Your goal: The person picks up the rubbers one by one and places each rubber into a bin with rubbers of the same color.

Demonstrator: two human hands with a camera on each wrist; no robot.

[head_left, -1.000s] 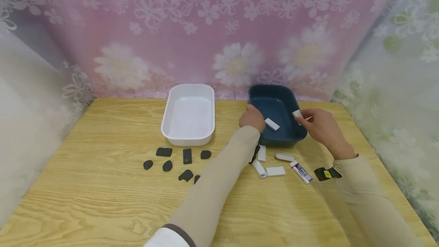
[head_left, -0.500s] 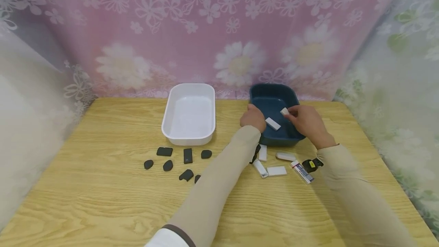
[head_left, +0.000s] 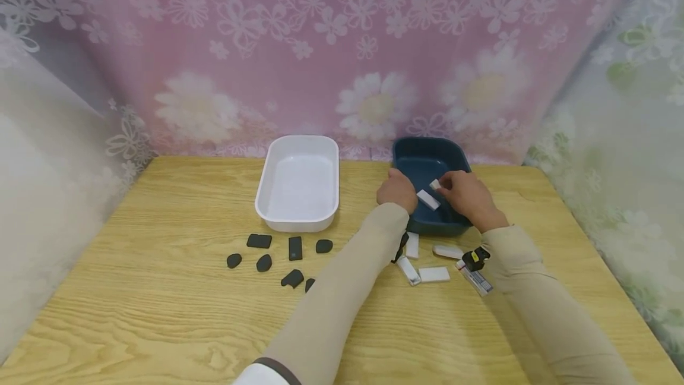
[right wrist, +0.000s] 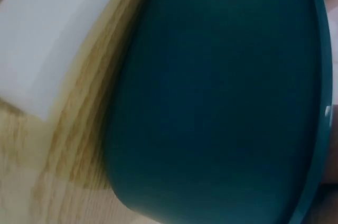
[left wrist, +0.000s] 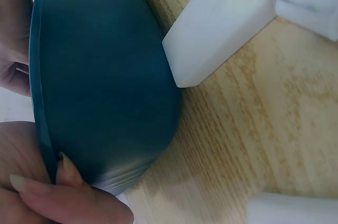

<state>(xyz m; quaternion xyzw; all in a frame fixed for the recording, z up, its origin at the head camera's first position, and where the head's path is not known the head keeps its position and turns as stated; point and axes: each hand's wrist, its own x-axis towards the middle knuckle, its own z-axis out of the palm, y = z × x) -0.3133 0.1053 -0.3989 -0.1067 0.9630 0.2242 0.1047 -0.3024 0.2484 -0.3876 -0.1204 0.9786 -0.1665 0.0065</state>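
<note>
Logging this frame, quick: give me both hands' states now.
Left hand: grips the blue tray rim.
Right hand: pinches a white eraser over the tray.

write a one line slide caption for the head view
Left hand grips the dark blue tray rim while the right hand holds a white eraser over it.

Both arms reached forward in beige sleeves, forearms angling in toward each other. The left hand [head_left: 396, 190] sat knuckles-up with its fingers curled over, thumb and fingertips [left wrist: 63, 197] pressed together in a pinch. The right hand [head_left: 466, 193] hovered just beside it, fingers bent inward and closed in a pinch at their tips, the wrist cocked slightly and wearing a dark strap.
</note>
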